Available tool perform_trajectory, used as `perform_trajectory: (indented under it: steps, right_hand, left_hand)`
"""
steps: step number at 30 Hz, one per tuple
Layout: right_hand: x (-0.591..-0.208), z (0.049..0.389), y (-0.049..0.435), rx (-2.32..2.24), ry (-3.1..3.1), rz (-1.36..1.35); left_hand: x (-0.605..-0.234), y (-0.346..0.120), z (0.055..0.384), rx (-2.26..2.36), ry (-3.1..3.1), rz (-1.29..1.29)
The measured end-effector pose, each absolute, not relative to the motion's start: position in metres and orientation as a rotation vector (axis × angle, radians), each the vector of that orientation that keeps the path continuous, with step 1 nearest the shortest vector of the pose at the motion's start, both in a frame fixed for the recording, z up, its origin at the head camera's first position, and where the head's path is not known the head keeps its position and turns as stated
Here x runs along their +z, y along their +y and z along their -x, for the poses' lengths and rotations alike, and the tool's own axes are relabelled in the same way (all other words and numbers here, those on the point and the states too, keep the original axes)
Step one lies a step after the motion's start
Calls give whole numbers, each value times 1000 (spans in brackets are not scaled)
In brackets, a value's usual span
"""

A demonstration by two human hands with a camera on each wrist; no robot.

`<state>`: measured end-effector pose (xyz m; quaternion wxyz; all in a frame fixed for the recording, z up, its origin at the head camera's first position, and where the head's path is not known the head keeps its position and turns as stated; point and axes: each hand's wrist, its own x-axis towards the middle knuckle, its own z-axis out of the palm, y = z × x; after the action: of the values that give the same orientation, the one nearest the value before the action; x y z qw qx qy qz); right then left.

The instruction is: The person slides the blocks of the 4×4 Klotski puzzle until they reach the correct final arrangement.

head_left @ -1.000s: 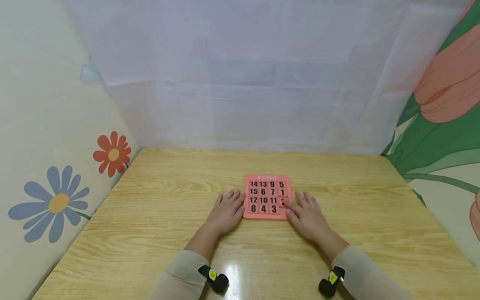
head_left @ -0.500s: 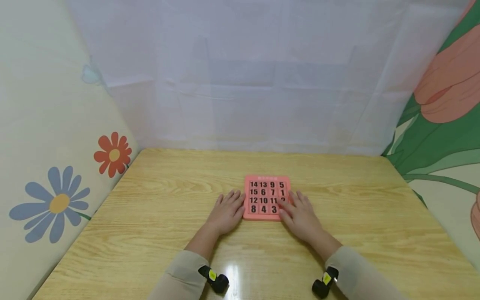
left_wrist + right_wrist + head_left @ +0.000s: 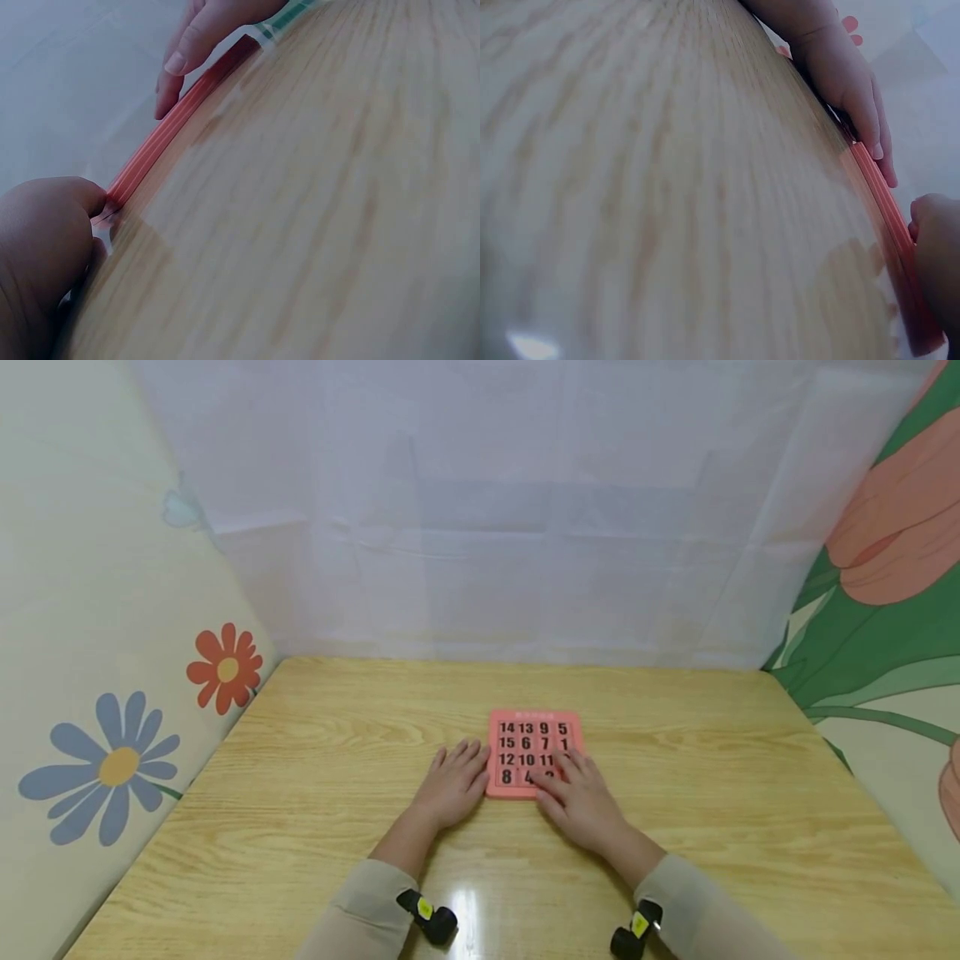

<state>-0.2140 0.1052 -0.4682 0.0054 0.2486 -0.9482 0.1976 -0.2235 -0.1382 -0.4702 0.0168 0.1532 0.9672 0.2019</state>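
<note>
A pink sliding number puzzle (image 3: 527,737) lies flat on the wooden table in the head view, its black-numbered tiles facing up. My left hand (image 3: 450,783) rests palm down at its left edge, fingers stretched out beside the frame. From the lower right, my right hand (image 3: 585,802) reaches over the board, with the index fingertip at the 4 and 3 tiles of the bottom row. That hand hides the lower right corner. Seen edge-on in the left wrist view, the puzzle (image 3: 176,124) has the left thumb (image 3: 82,193) at its near end.
The wooden table (image 3: 337,735) spreads around the puzzle. A white sheet (image 3: 480,527) hangs behind it, and flower-patterned panels (image 3: 112,610) stand at the sides. Each wrist carries a black camera (image 3: 441,927) strapped over a beige sleeve (image 3: 367,906).
My right hand has moved left from the puzzle's right edge onto its lower right part, now covering the 2 tile and part of the 3. My left hand and the puzzle stay put.
</note>
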Motion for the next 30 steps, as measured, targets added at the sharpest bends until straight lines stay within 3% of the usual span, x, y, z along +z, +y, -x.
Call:
perform_trajectory:
  steps: [17, 30]
  right_hand:
    - [-468, 214, 129, 629, -2923, -740]
    - [-466, 215, 91, 626, -2962, -816]
  left_hand:
    - [-470, -138, 224, 616, 3003, -474]
    - [-473, -138, 226, 603, 3009, -471]
